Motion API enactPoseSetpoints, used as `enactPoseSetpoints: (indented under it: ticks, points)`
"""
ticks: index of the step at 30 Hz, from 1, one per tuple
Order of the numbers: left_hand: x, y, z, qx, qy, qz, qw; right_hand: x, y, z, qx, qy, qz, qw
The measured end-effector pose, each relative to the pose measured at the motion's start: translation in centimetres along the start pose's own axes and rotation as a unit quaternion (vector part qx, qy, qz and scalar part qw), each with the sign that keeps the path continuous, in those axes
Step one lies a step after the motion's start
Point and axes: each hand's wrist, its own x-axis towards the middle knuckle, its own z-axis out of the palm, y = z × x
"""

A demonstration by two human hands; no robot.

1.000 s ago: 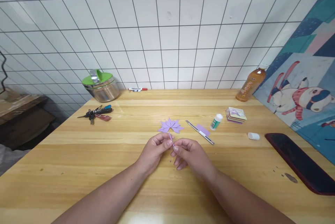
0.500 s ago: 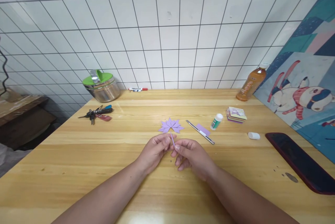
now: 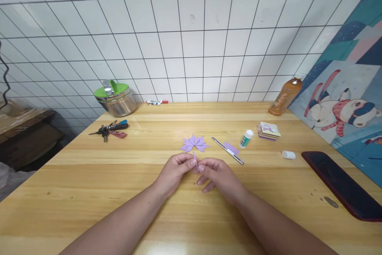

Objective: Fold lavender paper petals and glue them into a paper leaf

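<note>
Between my two hands is a thin purple paper strip [image 3: 194,156], held nearly upright with its top end pointing away from me. My left hand [image 3: 178,170] pinches it between thumb and forefinger. From the other side my right hand [image 3: 217,175] grips its lower part with thumb and forefinger, the other fingers curled loosely below. Just beyond my fingertips a purple paper leaf [image 3: 194,143] with pointed lobes and crease lines lies flat on the wooden table [image 3: 143,203]. Right of the leaf lie a slim silver craft knife [image 3: 228,150] and a small purple paper piece [image 3: 232,146].
An uncapped glue stick [image 3: 246,139] stands at right, its white cap [image 3: 288,154] lying apart. Farther out are a paper stack [image 3: 269,131], a phone [image 3: 340,183] and a tea bottle [image 3: 285,96]. Keys [image 3: 110,129], a green-lidded steel pot [image 3: 116,98] and a marker [image 3: 157,102] lie leftward.
My left thumb has shifted along the strip, and the strip stands slightly steeper between my fingers. My right fingers have drawn a little closer to the left hand.
</note>
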Motion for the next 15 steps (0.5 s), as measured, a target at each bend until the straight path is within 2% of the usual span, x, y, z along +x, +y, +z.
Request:
enactPoseSetpoints:
  ticks: [3,5,6,8,10,12,13,15]
  points:
    - [0.2,0.2,-0.3,0.137,0.019,0.035,0.99,0.1,-0.2,-0.6,-0.073,0.031,-0.02,0.997]
    - [0.5,0.4,-1.1,0.263,0.035,0.082,0.961,0.0,-0.6,-1.5,-0.139,0.058,-0.035,0.988]
    - [0.7,0.4,-1.7,0.334,0.064,0.121,0.932,-0.1,-0.7,-2.1,-0.194,0.082,-0.047,0.976]
    - [1.2,0.3,-3.0,0.485,0.082,0.185,0.851,-0.4,-1.2,-3.3,-0.348,0.117,-0.073,0.927]
    - [1.6,-0.1,-4.1,0.587,0.069,0.18,0.786,-0.9,-1.5,-4.2,-0.488,0.125,-0.054,0.862]
    - [1.7,-0.5,-4.6,0.645,0.038,0.141,0.75,-1.3,-1.8,-4.7,-0.578,0.132,-0.023,0.805]
    - [1.7,-0.7,-4.6,0.665,0.027,0.127,0.735,-1.4,-2.0,-4.9,-0.605,0.132,-0.007,0.785]
    - [1.4,-0.7,-4.2,0.688,0.02,0.112,0.717,-1.6,-2.4,-5.1,-0.63,0.13,0.018,0.765]
